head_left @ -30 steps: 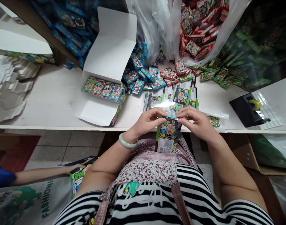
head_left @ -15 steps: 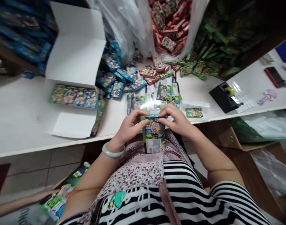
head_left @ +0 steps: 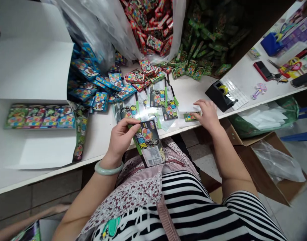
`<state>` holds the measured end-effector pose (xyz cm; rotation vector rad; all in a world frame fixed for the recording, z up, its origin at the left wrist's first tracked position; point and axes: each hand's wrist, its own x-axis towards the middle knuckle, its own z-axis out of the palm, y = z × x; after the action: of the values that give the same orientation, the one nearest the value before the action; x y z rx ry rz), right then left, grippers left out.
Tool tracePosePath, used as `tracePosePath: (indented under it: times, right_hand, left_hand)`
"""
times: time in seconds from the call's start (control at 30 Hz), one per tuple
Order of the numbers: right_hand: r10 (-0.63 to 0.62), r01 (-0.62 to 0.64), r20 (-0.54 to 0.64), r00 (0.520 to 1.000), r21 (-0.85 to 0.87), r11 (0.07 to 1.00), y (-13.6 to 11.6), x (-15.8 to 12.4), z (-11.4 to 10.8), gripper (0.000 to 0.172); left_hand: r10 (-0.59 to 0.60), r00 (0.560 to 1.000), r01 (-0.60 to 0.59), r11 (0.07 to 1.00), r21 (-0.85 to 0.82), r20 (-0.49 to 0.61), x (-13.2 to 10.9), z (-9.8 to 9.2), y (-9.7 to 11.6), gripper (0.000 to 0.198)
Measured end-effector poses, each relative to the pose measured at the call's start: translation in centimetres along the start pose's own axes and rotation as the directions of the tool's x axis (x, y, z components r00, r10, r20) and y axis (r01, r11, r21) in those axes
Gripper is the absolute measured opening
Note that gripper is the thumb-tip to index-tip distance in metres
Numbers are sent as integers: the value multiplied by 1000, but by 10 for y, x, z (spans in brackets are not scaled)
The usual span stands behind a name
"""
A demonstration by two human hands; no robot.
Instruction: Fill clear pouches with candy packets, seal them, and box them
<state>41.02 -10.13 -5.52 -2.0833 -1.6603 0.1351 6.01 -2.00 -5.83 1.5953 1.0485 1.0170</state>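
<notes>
Pinched at its upper left edge, a black printed packet (head_left: 147, 135) with a green side strip and a pale label panel hangs from my left hand (head_left: 120, 139) over my lap, tilted. At the table's front edge, my right hand (head_left: 207, 113) is over a small green candy box (head_left: 190, 116), thumb at its right end. The fingers are apart from the thumb, beside a whitish flap or sheet (head_left: 190, 107) behind the box. More black printed packets (head_left: 157, 98) lie overlapping on the table between my hands and the piled small boxes.
At left stands an open white display carton (head_left: 40, 129) with a row of small boxes (head_left: 40, 116). Blue boxes (head_left: 100, 100), red boxes (head_left: 153, 42) and green boxes (head_left: 191, 68) are heaped behind. A black tape dispenser (head_left: 220, 95) is at right. Another person's arm (head_left: 40, 214) shows lower left.
My right hand has let go of the packet and moved right to the small green box. My left hand keeps the packet, now tilted. The view has swung right.
</notes>
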Motion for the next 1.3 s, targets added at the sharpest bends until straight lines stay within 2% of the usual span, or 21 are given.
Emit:
tracePosePath:
  times: [0.1, 0.2, 0.27, 0.37, 0.47, 0.63, 0.7, 0.77, 0.87, 0.93, 1.0, 1.07, 1.13, 1.17, 1.2, 1.23, 1.3]
  right_hand:
    - [31, -28, 59, 998, -50, 998, 18, 14, 4, 26]
    - [78, -82, 65, 995, 67, 994, 28, 31, 9, 14]
    - [115, -124, 68, 991, 146, 981, 34, 44, 13, 13]
    - [149, -164, 98, 984, 170, 972, 40, 60, 21, 12]
    - [130, -142, 126, 983, 95, 985, 42, 71, 29, 14]
    - [74, -64, 70, 995, -133, 989, 38, 77, 37, 16]
    - [52, -40, 81, 995, -141, 989, 36, 77, 39, 17]
    - [77, -70, 96, 992, -78, 994, 36, 76, 40, 16]
    - [226, -237, 82, 971, 157, 959, 45, 77, 40, 10]
    - [351, -364, 106, 930, 375, 852, 52, 78, 34, 9]
    - [436, -418, 105, 894, 547, 725, 52, 77, 21, 14]
    - [426, -345, 30, 904, 640, 687, 36, 72, 3, 19]
    - [281, -192, -27, 959, 666, 720, 0, 62, -17, 23]
    - [162, -136, 24, 986, 676, 724, -24, 56, -26, 24]
    - [42, -99, 99, 994, 685, 722, -49, 49, -33, 26]
    - [-93, -65, 188, 978, 694, 717, -74, 44, -38, 27]
    - [-309, 3, 302, 902, 712, 702, -116, 36, -36, 29]
  left_hand:
    - [-1, 1000, 1, 1000, 2, 19, 0, 1, 1, 14]
    - [-2, 1000, 1, 1000, 13, 22, 0, -2, 2, 14]
    - [-3, 1000, 3, 1000, 23, 18, 0, -3, 1, 14]
    - [-14, 1000, 13, 999, 36, 10, 0, -3, -1, 16]
    - [-34, 999, 34, 999, 32, 2, 1, -1, -1, 18]
    - [-50, 999, 49, 998, 25, 18, 4, 1, 0, 19]
    - [-56, 998, 56, 998, 21, 17, 4, 1, 0, 19]
    - [-60, 998, 60, 998, 17, 16, 3, 1, 0, 21]
    - [-51, 999, 50, 999, 16, 17, 3, 1, 0, 22]
    - [-34, 999, 34, 999, 10, 17, 2, 2, 1, 22]
    - [-17, 1000, 17, 1000, 6, 18, 3, 3, 2, 23]
    - [0, 1000, -1, 1000, 7, 31, 3, 6, 4, 25]
    - [24, 998, -24, 1000, 5, 63, 5, 9, 6, 26]
    - [39, 996, -39, 999, 3, 84, 5, 11, 7, 25]
    - [54, 993, -54, 999, 1, 103, 6, 13, 8, 24]
    - [67, 991, -68, 998, 0, 117, 6, 15, 9, 23]
    - [84, 987, -86, 996, 2, 135, 6, 18, 11, 20]
